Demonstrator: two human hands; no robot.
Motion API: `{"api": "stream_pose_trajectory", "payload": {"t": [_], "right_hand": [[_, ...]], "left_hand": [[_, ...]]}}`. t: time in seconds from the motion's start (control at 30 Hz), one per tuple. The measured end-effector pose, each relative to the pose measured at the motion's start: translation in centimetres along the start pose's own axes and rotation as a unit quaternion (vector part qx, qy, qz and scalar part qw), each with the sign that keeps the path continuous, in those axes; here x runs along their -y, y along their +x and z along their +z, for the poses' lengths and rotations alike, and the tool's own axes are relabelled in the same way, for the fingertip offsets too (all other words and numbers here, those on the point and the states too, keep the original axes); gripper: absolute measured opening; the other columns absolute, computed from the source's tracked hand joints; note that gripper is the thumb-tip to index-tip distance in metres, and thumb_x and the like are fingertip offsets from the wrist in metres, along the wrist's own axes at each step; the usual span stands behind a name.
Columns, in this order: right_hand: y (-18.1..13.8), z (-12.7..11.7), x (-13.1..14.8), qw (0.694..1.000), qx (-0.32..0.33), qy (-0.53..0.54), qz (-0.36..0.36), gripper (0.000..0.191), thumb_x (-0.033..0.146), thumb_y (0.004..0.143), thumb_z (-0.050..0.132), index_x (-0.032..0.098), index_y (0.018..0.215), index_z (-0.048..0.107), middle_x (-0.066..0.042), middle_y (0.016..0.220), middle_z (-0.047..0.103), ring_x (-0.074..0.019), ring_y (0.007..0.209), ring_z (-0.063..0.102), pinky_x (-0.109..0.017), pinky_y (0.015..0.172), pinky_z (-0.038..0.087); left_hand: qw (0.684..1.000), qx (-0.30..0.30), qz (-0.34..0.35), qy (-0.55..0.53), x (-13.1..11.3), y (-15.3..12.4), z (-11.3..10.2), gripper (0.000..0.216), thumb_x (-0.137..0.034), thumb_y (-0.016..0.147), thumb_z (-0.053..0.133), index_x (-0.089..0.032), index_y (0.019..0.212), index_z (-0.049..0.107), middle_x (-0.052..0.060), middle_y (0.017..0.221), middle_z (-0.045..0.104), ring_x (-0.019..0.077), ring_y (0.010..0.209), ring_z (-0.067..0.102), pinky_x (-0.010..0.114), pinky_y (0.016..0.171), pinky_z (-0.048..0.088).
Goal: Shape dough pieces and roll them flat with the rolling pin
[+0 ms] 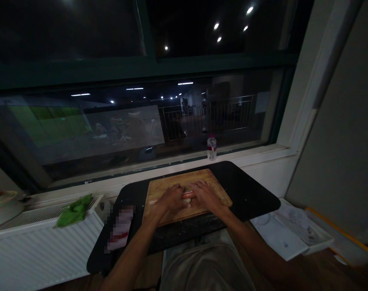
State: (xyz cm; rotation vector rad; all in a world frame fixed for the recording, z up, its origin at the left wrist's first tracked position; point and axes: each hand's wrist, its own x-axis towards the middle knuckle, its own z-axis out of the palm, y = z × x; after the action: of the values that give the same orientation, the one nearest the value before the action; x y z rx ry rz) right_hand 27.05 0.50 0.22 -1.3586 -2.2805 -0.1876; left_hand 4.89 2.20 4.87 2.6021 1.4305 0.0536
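Note:
A wooden cutting board (216, 186) lies on a small black table (250, 190) in front of me. Both of my hands rest on the board, close together. My left hand (172, 198) has its fingers curled over the left end of a small reddish sausage-like piece of food (187, 195). My right hand (206, 194) lies over its right end, fingers pressed down on it. Only a short middle stretch of the food shows between the hands. The light is dim.
A small water bottle (211, 147) stands on the window sill behind the table. A blurred packet (121, 228) lies on the table's left part. A white radiator (41, 242) with a green cloth (75, 210) is at left. Papers (290, 232) lie at right.

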Motion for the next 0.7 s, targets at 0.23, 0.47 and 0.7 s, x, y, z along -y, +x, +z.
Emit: {"api": "stream_pose_trajectory", "payload": {"t": [0.23,0.47,0.7], "right_hand": [[-0.7,-0.9,0.6,0.994,0.019,0.045,-0.095,0.036,0.039,0.112,0.065,0.034,0.147,0.071,-0.006,0.139,0.074,-0.0249,0.132,0.065,-0.041,0.115,0.05],[0.5,-1.2,0.1,0.995,0.047,0.035,-0.083,0.04,0.039,0.112,0.066,0.027,0.15,0.069,-0.011,0.138,0.072,-0.0281,0.135,0.062,-0.045,0.12,0.047],[1.3,-1.1,-0.5,0.992,0.061,0.08,-0.071,0.037,0.041,0.115,0.057,0.027,0.146,0.073,-0.01,0.138,0.074,-0.0284,0.135,0.062,-0.045,0.118,0.048]], "left_hand": [[0.995,0.041,0.084,-0.044,2.3,1.5,-1.7,0.06,-0.031,0.077,0.087,-0.023,0.134,0.073,0.01,0.139,0.075,0.0299,0.124,0.072,0.036,0.111,0.055],[0.988,0.08,0.087,-0.097,3.3,0.7,-2.6,0.077,-0.025,0.072,0.088,-0.024,0.147,0.067,0.008,0.152,0.071,0.0304,0.135,0.068,0.037,0.118,0.052],[0.995,-0.001,0.039,-0.097,4.4,-0.9,-0.3,0.051,-0.057,0.105,0.057,-0.022,0.139,0.072,0.013,0.14,0.076,0.0303,0.126,0.071,0.04,0.112,0.052]]}}
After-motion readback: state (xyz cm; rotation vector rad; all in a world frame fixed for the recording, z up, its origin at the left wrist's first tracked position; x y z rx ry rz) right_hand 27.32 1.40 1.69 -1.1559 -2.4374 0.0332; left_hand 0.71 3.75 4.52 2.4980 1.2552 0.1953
